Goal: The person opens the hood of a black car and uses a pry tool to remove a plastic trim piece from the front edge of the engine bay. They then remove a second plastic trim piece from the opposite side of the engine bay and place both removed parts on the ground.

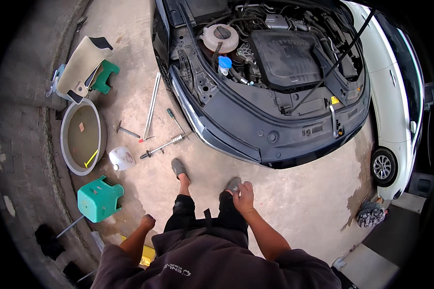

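I stand on a concrete floor before a dark car point(236, 139) with its hood raised and engine bay exposed. My left hand point(148, 221) hangs low beside my left leg, curled into a fist, with nothing seen sticking out of it. In front of my right leg, my right hand point(244, 196) has its fingers bent together; whether something small is in them is hidden. Neither hand touches the car. A slide hammer point(164, 146) lies on the floor ahead, beside a screwdriver point(175, 119), a hammer point(128, 131) and a long metal bar point(152, 103).
To the left are a round grey tub point(102, 137) of murky water, a white plastic jug point(122, 158) and a green stool point(99, 200). Beyond the tub, a beige mat point(84, 65) leans by another green stool point(106, 77). A white car point(393, 106) stands at the right.
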A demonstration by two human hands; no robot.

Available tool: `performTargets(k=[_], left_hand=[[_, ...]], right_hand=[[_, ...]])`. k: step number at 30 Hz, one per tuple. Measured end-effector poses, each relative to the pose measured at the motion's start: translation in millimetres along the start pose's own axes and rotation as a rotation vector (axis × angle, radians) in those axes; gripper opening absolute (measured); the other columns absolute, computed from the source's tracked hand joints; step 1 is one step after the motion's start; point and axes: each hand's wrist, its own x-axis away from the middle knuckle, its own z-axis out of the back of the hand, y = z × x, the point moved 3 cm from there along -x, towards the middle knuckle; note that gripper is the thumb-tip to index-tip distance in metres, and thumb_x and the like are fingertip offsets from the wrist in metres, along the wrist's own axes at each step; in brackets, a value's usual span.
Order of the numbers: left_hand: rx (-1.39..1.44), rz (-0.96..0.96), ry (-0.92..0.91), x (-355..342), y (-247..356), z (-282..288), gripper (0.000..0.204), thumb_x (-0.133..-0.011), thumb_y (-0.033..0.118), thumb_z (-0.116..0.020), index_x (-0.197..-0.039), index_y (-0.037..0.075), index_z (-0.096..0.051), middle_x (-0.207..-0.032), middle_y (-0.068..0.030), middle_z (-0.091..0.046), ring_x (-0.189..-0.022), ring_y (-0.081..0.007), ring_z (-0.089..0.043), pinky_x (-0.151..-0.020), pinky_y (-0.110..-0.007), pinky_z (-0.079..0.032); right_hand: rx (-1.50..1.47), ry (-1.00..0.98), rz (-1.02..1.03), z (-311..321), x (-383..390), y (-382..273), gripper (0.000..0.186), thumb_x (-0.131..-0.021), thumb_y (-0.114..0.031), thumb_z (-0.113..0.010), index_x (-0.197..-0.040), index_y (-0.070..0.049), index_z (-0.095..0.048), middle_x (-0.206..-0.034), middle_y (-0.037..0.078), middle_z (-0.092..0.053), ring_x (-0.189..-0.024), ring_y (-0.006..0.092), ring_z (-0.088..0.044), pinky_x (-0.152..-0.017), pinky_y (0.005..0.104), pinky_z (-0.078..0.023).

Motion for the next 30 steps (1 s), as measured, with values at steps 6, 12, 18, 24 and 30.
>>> performTargets(k=[6,12,18,24,30], left_hand=[[-0.049,-0.192,-0.091,46,66,-43,0.030,-0.082,0.022,-0.059,-0.097,0.001,-0.074,-0.111,-0.0248,-0.070,-0.108,-0.0393,-0.067,-0.094,-0.046,-0.053],[0.036,-0.374,0.166,62,228,88,0.037,-0.082,0.026,-0.062,-0.109,0.003,-0.072,-0.111,-0.0241,-0.070,-0.110,-0.0384,-0.066,-0.097,-0.044,-0.051],[0.072,-0.658,0.238,49,296,187,0.032,-0.083,0.025,-0.058,-0.096,0.002,-0.075,-0.104,-0.0254,-0.071,-0.099,-0.0409,-0.068,-0.090,-0.046,-0.054],[-0.053,-0.667,0.388,-35,279,220,0.022,-0.082,0.019,-0.061,-0.084,-0.001,-0.072,-0.076,-0.0167,-0.073,-0.062,-0.0277,-0.071,-0.063,-0.041,-0.057],[-0.314,-0.519,0.060,-55,223,229,0.027,-0.083,0.018,-0.056,-0.084,-0.002,-0.074,-0.076,-0.0233,-0.071,-0.074,-0.0351,-0.073,-0.071,-0.044,-0.059]], right_hand=[[0.621,-0.866,-0.477,78,358,241,0.027,-0.075,-0.020,-0.070,-0.099,-0.010,-0.077,-0.100,0.021,-0.073,-0.101,0.0351,-0.070,-0.086,0.0403,-0.057],[-0.263,0.289,-1.556,213,375,271,0.008,-0.083,-0.014,-0.068,-0.090,-0.013,-0.064,-0.084,0.003,-0.058,-0.078,0.0210,-0.057,-0.078,0.0355,-0.058],[-0.613,0.780,-1.284,230,306,171,0.012,-0.087,-0.004,-0.049,-0.079,-0.013,-0.051,-0.062,-0.003,-0.032,-0.052,0.0104,-0.034,-0.067,0.0376,-0.057],[-0.395,0.219,-1.312,48,381,92,0.034,-0.087,-0.004,-0.055,-0.120,0.001,-0.059,-0.071,0.002,-0.049,-0.063,0.0157,-0.050,-0.072,0.0476,-0.056],[0.019,-0.223,-1.234,-26,465,17,0.016,-0.084,-0.004,-0.058,-0.099,0.001,-0.062,-0.068,0.006,-0.054,-0.059,0.0191,-0.052,-0.063,0.0447,-0.051]])
